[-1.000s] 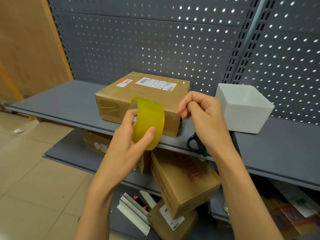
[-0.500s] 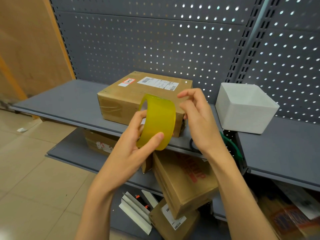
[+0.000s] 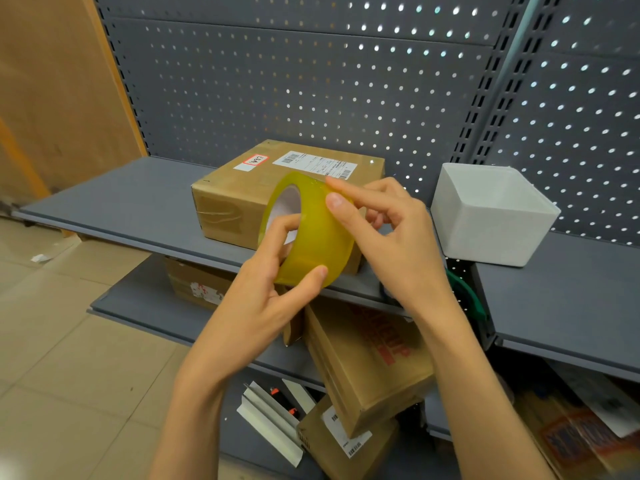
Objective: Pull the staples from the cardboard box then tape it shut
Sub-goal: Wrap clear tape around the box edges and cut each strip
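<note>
The right hand's [image 3: 388, 237] fingertips [image 3: 335, 201] now rest on the top of the yellow tape roll's [image 3: 311, 233] outer face, thumb and forefinger close together on the film — half a second ago they hovered just clear of it, and a second ago were drawn back in a loose curl. The left hand [image 3: 270, 299] grips the roll, fingers through its core and thumb pressed under the rim; it has raised the roll higher against the cardboard box [image 3: 242, 188]. That box sits flat on the grey shelf [image 3: 121, 199], just behind the roll. A white bin [image 3: 491, 223] stands beside it.
</note>
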